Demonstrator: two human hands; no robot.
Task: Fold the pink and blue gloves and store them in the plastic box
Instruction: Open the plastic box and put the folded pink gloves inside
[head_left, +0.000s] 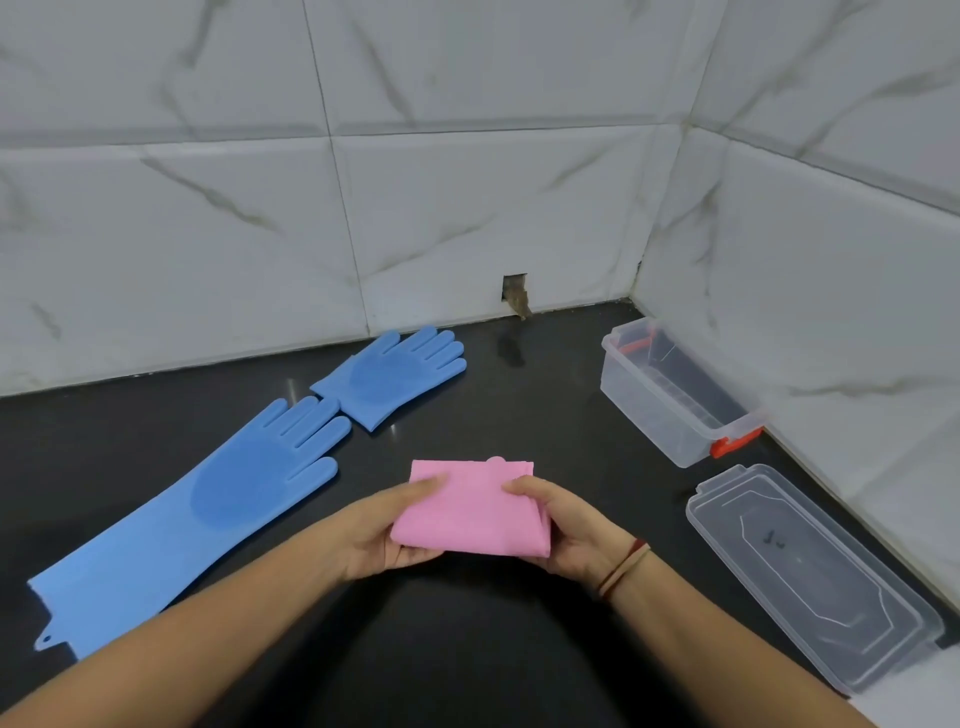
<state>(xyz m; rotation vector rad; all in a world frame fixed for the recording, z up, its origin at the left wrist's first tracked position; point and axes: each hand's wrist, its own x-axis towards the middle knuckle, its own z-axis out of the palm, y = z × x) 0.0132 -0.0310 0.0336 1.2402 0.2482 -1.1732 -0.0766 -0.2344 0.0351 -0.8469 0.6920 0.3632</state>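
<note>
A folded pink glove (470, 506) is held just above the dark counter in the middle. My left hand (387, 530) grips its left edge and my right hand (563, 525) grips its right edge, thumbs on top. One blue glove (192, 514) lies flat and full length at the left, fingers pointing up-right. A second blue glove (392, 376) lies folded short behind it near the wall. The clear plastic box (675, 395) with orange clips stands open and empty at the right by the wall.
The box's clear lid (810, 571) lies flat at the front right, beside the side wall. White marble tiles close off the back and right of the black counter (545, 405). A small hole (515, 293) shows in the back wall.
</note>
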